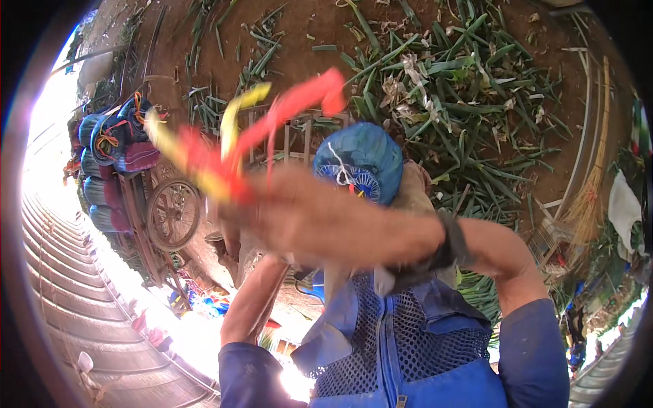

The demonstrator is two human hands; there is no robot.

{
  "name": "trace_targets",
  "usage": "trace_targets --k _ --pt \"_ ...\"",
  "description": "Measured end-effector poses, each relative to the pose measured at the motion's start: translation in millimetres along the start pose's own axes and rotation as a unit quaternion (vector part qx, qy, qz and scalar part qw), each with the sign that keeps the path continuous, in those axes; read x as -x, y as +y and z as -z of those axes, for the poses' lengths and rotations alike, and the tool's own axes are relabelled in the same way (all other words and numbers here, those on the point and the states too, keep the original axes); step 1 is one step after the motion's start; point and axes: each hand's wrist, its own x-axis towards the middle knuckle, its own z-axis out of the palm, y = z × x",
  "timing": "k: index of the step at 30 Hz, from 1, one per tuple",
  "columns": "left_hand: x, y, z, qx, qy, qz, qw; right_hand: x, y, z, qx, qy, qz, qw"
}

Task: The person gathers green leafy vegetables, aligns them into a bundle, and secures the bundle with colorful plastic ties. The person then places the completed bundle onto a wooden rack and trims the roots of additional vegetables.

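Across the middle, my right hand (pixel 311 219) is blurred by motion, with a dark band (pixel 451 239) at its wrist. Red strips (pixel 296 107) and yellow strips (pixel 247 99) stick out past its fingers, seemingly gripped there. Of my left side, the forearm (pixel 255 301) shows, but the hand is mostly hidden behind the right one, so its grip cannot be told. Just beyond my right hand sits a rounded, stuffed blue-green net sack (pixel 370 150). White string (pixel 343 166) is tied at its blue mesh end, which the hand partly covers.
Cut green leaves (pixel 459 76), likely leek or onion tops, litter the dirt floor (pixel 306 66). At left, filled sacks (pixel 99 191) are stacked by a spoked wheel (pixel 174 214). A straw broom (pixel 592 188) and a wire-sided crate (pixel 551 247) stand at right.
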Motion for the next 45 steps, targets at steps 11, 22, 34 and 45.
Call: trace_targets --k 11,22,34,45 --pt "27 -16 30 0.594 0.111 0.279 0.747 117 210 61 0.307 -0.027 -0.155 0.939" --pt "42 -37 46 0.520 0.227 0.244 0.786 123 224 28 -0.007 0.155 -0.433 0.888" --pt "14 -6 26 -0.068 0.108 0.066 0.990 151 231 12 -0.074 0.148 -0.237 0.957" --pt "83 -36 -91 -0.061 -0.013 0.245 0.968 108 211 43 -0.088 0.106 -0.512 0.848"
